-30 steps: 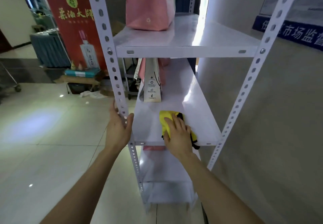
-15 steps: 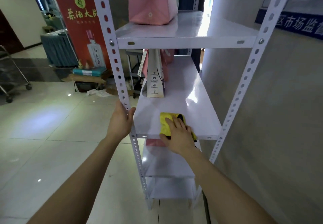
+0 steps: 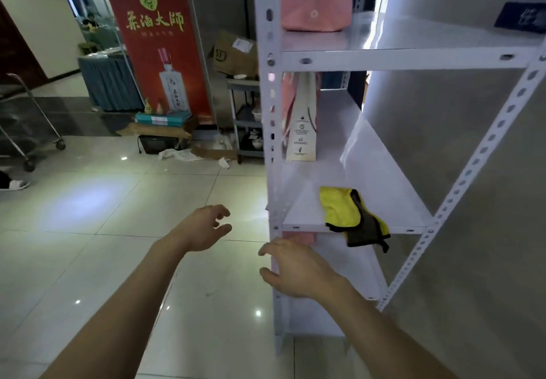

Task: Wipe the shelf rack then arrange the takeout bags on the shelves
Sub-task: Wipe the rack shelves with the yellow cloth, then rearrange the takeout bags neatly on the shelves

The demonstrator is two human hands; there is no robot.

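while the yellow cloth (image 3: 345,210) lies unheld over the front edge of the middle shelf (image 3: 369,177), the left hand (image 3: 204,230) and right hand (image 3: 292,272) hang empty and relaxed by the shelf rack (image 3: 270,112), so wiping seems done and a takeout bag (image 3: 301,130) likely needs grasping next.

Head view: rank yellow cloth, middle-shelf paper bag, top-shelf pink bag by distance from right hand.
1. Yellow cloth, front edge of middle shelf, just above the right hand.
2. Paper bag, farther back on that shelf.
3. Pink bag, on the top shelf.

Glossy tiled floor (image 3: 88,245), red banner (image 3: 159,38) — grey wall (image 3: 472,290)
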